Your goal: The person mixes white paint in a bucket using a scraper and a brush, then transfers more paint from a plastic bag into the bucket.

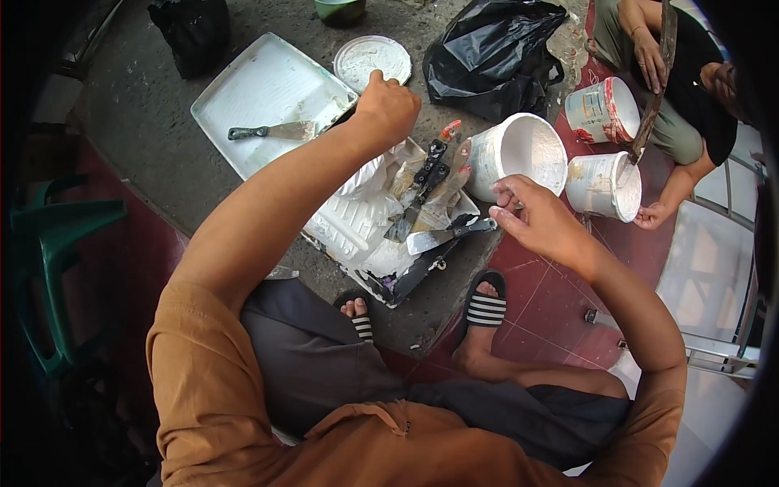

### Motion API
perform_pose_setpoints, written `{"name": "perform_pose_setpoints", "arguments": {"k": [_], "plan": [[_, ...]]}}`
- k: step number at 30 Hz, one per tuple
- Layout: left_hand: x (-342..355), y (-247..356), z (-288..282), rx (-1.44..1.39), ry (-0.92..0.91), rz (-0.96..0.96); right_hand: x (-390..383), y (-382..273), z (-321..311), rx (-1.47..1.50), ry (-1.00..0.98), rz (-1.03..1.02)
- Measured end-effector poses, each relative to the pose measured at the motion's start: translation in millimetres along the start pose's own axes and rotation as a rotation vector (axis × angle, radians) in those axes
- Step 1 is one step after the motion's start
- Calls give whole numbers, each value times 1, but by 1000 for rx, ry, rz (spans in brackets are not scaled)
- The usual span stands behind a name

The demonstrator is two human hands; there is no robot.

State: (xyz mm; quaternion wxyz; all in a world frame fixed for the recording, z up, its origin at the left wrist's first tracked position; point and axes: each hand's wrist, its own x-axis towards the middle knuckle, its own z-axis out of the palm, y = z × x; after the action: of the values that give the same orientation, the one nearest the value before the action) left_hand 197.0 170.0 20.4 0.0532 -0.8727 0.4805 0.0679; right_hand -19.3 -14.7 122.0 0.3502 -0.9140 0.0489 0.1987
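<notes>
My left hand (386,107) is raised by the corner of a white paint tray (260,73), its fingers curled; what they hold, if anything, is hidden. A scraper (272,131) lies on that tray. Below, a second, paint-smeared tray (357,243) holds a crumpled white bag (365,174) and several brushes and scrapers (426,178). My right hand (523,207) hovers beside a large white bucket (544,154), fingers loosely bent and apart with nothing in them, just above a white-bladed scraper (430,239). A white paint-covered lid (372,61) sits beyond my left hand.
A crouching co-worker (706,105) holds a stick (657,97) in a smaller bucket (600,187), near another bucket (596,109). Black bags (487,61) and a green bowl (341,8) lie on the concrete (138,105). A green chair (65,243) stands left, a metal-framed object (706,276) right.
</notes>
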Motion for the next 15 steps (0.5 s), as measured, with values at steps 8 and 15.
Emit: {"name": "perform_pose_setpoints", "arguments": {"k": [8,15], "plan": [[-38,-8,-30,4,123,69,166,18,98,-102,407,-378],[-77,-31,-58,-43,103,38,190,-26,161,765,164,-246]]}}
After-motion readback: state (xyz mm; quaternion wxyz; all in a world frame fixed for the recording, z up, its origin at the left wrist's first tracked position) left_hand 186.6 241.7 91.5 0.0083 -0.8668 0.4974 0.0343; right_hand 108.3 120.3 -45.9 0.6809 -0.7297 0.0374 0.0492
